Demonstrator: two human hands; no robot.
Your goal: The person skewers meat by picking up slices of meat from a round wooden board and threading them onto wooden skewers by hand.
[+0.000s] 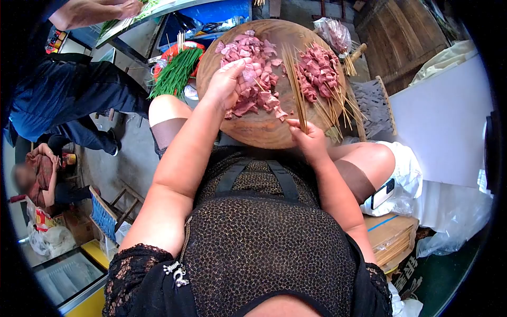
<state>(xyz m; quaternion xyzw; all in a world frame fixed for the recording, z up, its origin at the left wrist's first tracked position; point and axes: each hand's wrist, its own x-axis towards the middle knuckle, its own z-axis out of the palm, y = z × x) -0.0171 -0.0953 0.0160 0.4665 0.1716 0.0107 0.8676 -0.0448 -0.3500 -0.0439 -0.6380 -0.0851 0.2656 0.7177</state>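
On a round wooden board (253, 132) over my lap, raw meat pieces (244, 50) form a loose pile. My left hand (229, 83) is over that pile, palm turned inward, fingers loosely curved and apart; no piece shows clearly in it. My right hand (308, 140) closes around an upright bundle of thin bamboo skewers (297, 90). From its fingertips a single skewer with several meat pieces threaded on it (273, 103) slants up to the left. Finished-looking meat skewers (319, 71) are heaped at the board's right, their bare sticks toward me.
Left of the board are green vegetable skewers (178, 68) and a blue crate (211, 21). A bagged skewer bundle (335, 34) and a woven stool (374, 108) are right. A phone (382, 194) lies beside my leg. Another person's hand (131, 8) works at a table; someone sits far left.
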